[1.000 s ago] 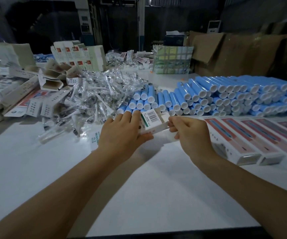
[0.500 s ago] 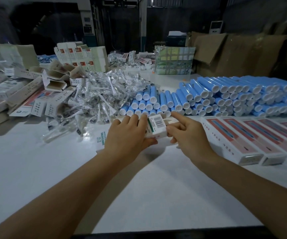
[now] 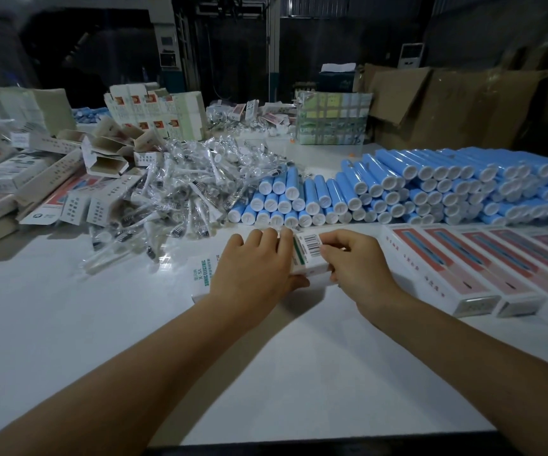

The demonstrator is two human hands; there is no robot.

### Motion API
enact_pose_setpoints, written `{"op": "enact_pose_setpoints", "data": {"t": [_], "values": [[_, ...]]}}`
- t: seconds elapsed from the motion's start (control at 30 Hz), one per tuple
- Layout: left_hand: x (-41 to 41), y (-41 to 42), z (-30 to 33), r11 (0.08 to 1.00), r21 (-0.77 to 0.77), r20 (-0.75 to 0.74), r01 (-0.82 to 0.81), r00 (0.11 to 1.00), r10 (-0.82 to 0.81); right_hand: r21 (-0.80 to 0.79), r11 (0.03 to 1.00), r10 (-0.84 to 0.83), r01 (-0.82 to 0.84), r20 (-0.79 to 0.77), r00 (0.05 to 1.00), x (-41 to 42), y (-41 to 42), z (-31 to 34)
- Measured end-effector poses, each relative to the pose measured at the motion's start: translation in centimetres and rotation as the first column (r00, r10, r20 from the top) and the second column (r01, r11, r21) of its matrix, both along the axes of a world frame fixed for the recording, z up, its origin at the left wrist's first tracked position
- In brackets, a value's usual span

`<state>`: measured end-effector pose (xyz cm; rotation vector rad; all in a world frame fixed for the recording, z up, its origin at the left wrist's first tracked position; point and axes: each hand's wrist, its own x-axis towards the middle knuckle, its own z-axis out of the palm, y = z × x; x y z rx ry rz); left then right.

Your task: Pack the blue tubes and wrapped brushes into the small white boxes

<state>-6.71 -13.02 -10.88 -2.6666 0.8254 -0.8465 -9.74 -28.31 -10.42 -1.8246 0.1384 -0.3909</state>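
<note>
- A small white box with a barcode end is held just above the desk, between the two hands, near the front edge of the tube stack.
- The left hand grips the box from its left side, fingers over the top and thumb beneath.
- The right hand pinches the barcode end with curled fingers; by the look of it, it is closing or tucking the end flap, though the flap itself is hard to make out.
- Whether a tube and a brush are already inside cannot be told; the box looks shut.
- Another box printed in green lies flat on the desk under the left wrist.
- Blue tubes with white caps lie stacked in rows just behind the hands and far to the right: a great many are left.
- Wrapped brushes lie in a loose heap to the left of the tubes, also plentiful.
- Closed red-fronted boxes lie in a row to the right of the hands, seemingly finished.
- Empty cartons are piled at far left.
- Judged so, the work is partway, with most of it still ahead.
</note>
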Motion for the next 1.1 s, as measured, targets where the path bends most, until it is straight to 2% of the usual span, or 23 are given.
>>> {"op": "enact_pose_setpoints", "data": {"t": [0.23, 0.33, 0.4, 0.43, 0.47, 0.5, 0.53, 0.57, 0.63, 0.7, 0.77, 0.83, 0.87, 0.9, 1.0, 1.1], "values": [[0.0, 0.0, 0.1, 0.999, -0.05, -0.008, -0.007, 1.0, 0.007, -0.032, 0.999, 0.028, -0.026, 0.054, 0.998, -0.3, 0.0, 0.4], [0.2, 0.1, 0.3, 0.988, -0.156, -0.045, -0.019, 0.999, 0.012, 0.104, 0.983, -0.163, 0.151, 0.111, 0.98, 0.2, -0.7, 1.1], [0.3, 0.3, 0.6, 0.976, -0.215, -0.06, -0.03, 0.998, 0.017, 0.378, 0.889, -0.283, 0.259, 0.01, 0.959, 0.5, -1.1, 1.4], [0.4, 0.3, 0.7, 0.971, -0.236, -0.062, -0.036, 0.998, 0.022, 0.568, 0.787, -0.241, 0.241, -0.076, 0.968, 0.5, -1.1, 1.5], [0.3, 0.3, 0.8, 0.967, -0.252, -0.06, -0.041, 0.998, 0.027, 0.738, 0.655, -0.097, 0.166, -0.135, 0.986, 0.5, -0.8, 1.5], [0.3, 0.1, 0.9, 0.965, -0.259, -0.057, -0.041, 0.998, 0.027, 0.84, 0.537, 0.07, 0.08, -0.14, 0.988, 0.3, -0.4, 1.5], [0.1, -0.1, 0.9, 0.965, -0.26, -0.056, -0.034, 0.998, 0.02, 0.875, 0.484, 0.204, -0.012, -0.1, 0.974, 0.2, 0.0, 1.3], [0.0, -0.4, 0.9, 0.965, -0.26, -0.059, -0.018, 0.998, 0.003, 0.877, 0.471, 0.282, -0.095, -0.048, 0.958, 0.1, 0.3, 1.1], [-0.2, -1.0, 0.8, 0.963, -0.269, -0.066, 0.018, 0.997, -0.037, 0.853, 0.48, 0.308, -0.206, 0.056, 0.95, 0.2, 0.6, 0.9], [-0.5, -1.4, 0.8, 0.969, -0.247, -0.056, 0.024, 0.998, -0.039, 0.822, 0.518, 0.235, -0.235, 0.128, 0.964, 0.2, 0.7, 0.8], [-0.8, -1.6, 0.9, 0.98, -0.199, -0.041, 0.006, 0.999, -0.015, 0.735, 0.655, 0.133, -0.176, 0.117, 0.984, 0.3, 0.8, 0.4], [-1.3, -1.8, 1.0, 0.983, -0.183, -0.042, 0.004, 0.999, -0.012, 0.477, 0.877, 0.004, -0.046, 0.088, 0.996, 0.2, 1.0, -0.1], [-1.5, -1.8, 1.0, 0.981, -0.193, -0.031, 0.018, 0.999, -0.025, 0.281, 0.96, -0.036, 0.002, 0.118, 0.992, 0.0, 1.0, -0.3], [-1.7, -1.7, 1.0, 0.979, -0.201, 0.005, 0.039, 0.999, -0.039, 0.107, 0.994, -0.043, 0.026, 0.16, 0.986, -0.1, 0.9, -0.5], [-1.7, -1.4, 0.6, 0.976, -0.199, 0.123, 0.089, 0.99, -0.065, -0.19, 0.981, -0.002, 0.046, 0.228, 0.974, -0.4, 0.5, -1.1], [-1.8, -1.1, 0.6, 0.979, -0.177, 0.142, 0.103, 0.987, -0.079, -0.326, 0.944, 0.034, 0.051, 0.25, 0.968, -0.6, 0.2, -1.1]]}}
